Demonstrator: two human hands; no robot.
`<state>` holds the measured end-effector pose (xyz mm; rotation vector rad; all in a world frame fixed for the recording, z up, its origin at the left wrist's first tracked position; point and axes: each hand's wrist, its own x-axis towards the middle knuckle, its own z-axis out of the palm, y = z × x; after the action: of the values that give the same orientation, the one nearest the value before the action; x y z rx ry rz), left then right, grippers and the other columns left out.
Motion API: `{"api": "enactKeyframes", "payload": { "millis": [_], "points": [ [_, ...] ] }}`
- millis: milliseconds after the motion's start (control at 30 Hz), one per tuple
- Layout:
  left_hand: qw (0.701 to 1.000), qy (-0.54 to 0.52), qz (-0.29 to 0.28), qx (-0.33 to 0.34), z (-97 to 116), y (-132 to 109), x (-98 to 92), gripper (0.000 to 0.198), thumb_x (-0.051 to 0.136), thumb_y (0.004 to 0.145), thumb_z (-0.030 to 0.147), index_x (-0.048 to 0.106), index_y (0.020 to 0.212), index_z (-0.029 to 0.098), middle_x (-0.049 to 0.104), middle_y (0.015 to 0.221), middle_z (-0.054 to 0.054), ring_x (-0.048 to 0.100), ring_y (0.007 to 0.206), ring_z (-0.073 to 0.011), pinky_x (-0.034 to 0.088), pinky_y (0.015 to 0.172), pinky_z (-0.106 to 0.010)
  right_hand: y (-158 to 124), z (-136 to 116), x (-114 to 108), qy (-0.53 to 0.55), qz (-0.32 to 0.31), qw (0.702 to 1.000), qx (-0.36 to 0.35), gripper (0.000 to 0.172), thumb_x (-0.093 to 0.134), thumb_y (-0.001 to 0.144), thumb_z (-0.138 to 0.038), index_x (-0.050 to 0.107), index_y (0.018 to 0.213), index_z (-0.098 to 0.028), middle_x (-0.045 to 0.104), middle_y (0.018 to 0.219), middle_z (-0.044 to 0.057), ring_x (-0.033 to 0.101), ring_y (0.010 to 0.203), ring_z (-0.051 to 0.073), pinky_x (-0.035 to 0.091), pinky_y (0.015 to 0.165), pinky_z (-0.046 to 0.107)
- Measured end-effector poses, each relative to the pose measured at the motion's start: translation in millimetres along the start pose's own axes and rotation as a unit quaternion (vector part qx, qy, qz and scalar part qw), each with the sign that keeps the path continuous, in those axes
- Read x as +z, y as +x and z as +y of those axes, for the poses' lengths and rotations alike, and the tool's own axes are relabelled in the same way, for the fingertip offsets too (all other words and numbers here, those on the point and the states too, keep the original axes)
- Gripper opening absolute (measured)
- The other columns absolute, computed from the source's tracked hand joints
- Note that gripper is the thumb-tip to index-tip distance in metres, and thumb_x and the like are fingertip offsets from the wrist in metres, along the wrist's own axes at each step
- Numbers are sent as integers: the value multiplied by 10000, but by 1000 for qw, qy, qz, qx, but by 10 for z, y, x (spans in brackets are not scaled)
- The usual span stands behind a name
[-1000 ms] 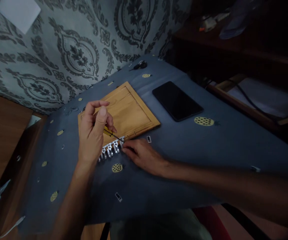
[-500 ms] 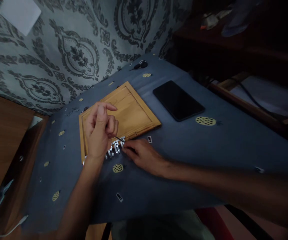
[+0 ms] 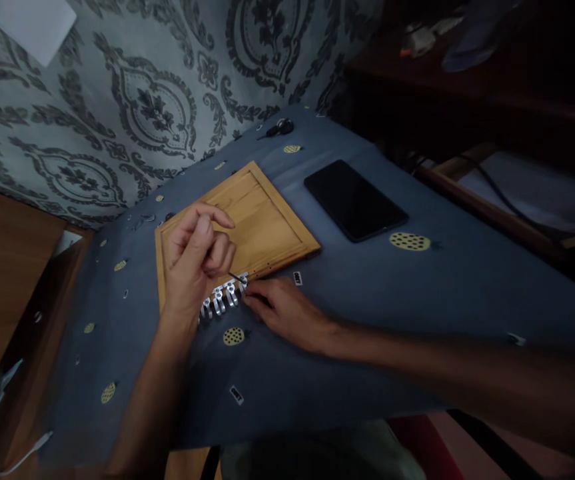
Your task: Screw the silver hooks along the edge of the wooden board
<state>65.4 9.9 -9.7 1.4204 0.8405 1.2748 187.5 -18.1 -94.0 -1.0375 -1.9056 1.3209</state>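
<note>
A wooden framed panel (image 3: 262,220) lies on a blue-grey cloth (image 3: 347,313). Along its near edge runs a shiny metal strip of hooks (image 3: 222,299). My left hand (image 3: 194,263) is closed round a thin screwdriver whose dark tip (image 3: 238,278) points down at the right end of the strip. My right hand (image 3: 287,313) lies on the cloth with its fingertips pressed against that same end of the strip.
A black phone (image 3: 354,200) lies face up to the right of the panel. Scissors (image 3: 280,128) sit at the far edge by the patterned wall. Small dark clips (image 3: 236,395) lie on the cloth. Dark shelving stands at the right.
My left hand has twisted the screwdriver in place, its fingers curling and shifting slightly. My right hand has stayed on the strip's end.
</note>
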Motion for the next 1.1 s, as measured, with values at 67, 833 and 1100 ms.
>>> {"api": "enactKeyframes", "payload": {
  "millis": [67, 833, 1100],
  "points": [
    [998, 4, 53, 31, 39, -12, 4, 228, 645, 898, 397, 600, 794, 198, 181, 452, 106, 130, 369, -43, 187, 374, -172, 0, 3, 1, 0, -3, 1000, 2, 280, 545, 905, -70, 575, 639, -155, 561, 617, -12, 480, 592, 111, 301, 606, 246],
    [988, -1, 147, 49, 46, -94, 32, 204, 568, 948, 328, 601, 790, 203, 178, 463, 92, 134, 387, -63, 143, 377, -199, -20, 41, 10, -2, -1, 1000, -8, 253, 540, 928, -117, 634, 697, -157, 540, 595, -18, 453, 570, 113, 310, 599, 265],
    [989, -4, 140, 36, 0, -82, 42, 200, 620, 915, 355, 586, 800, 195, 211, 446, 104, 162, 377, -50, 162, 373, -180, -16, 37, 7, 2, -5, 1000, 1, 252, 538, 929, -121, 636, 699, -151, 539, 597, -16, 459, 578, 115, 310, 609, 268]
  ]
}}
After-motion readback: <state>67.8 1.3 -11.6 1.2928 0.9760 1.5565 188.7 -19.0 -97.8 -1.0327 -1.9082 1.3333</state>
